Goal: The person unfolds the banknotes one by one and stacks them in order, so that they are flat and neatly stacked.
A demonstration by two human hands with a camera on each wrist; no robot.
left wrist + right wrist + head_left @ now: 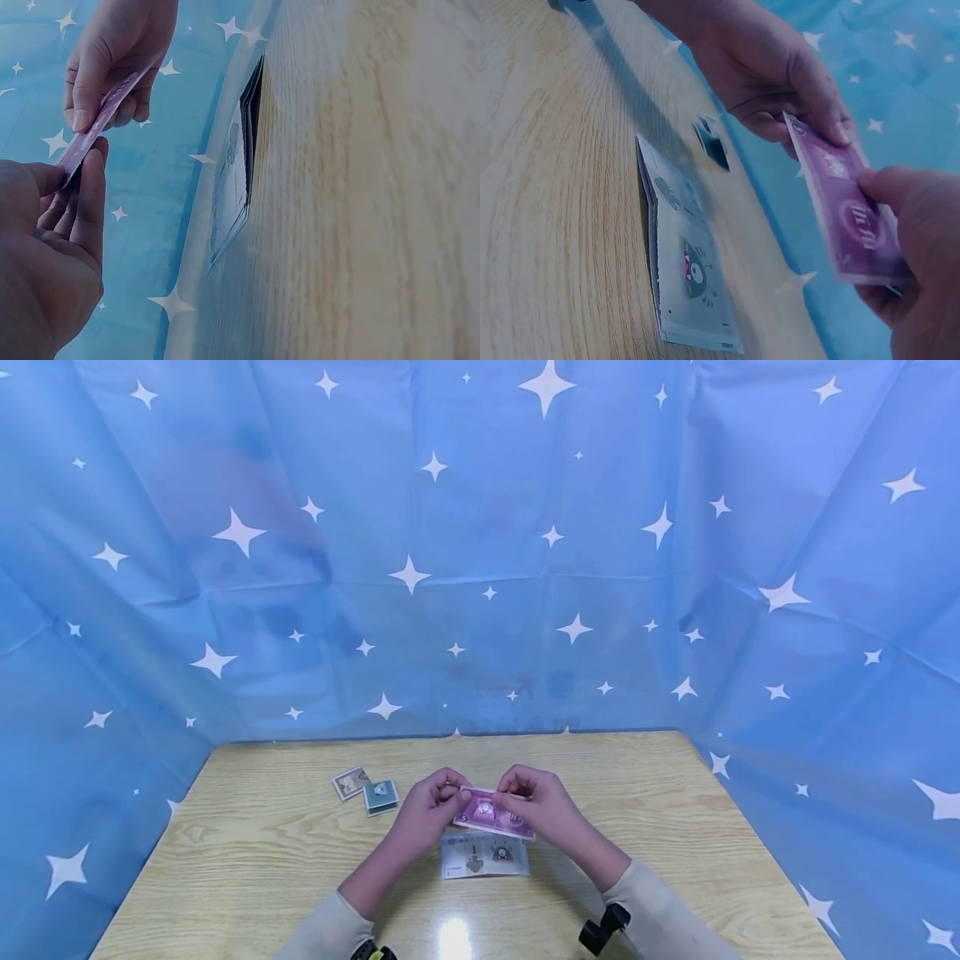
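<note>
A purple play-money note [483, 812] is held up above the table between both hands. My left hand [426, 810] pinches its left end between thumb and fingers. Toward its upper right edge, my right hand [546, 803] pinches the same note, thumb on the printed face, as the right wrist view shows. Just below and nearer me lies a small stack of grey-white play notes [485, 857], printed with a 1 and a dark one-eyed cartoon figure. Its layers stand slightly apart along one edge in the left wrist view, touched by neither hand.
Left of my hands, a small brown folded note [350, 783] and a teal folded note [381, 795] lie on the wooden table [247, 843], close together. A blue cloth with white stars [480, 527] hangs behind the table and along its sides.
</note>
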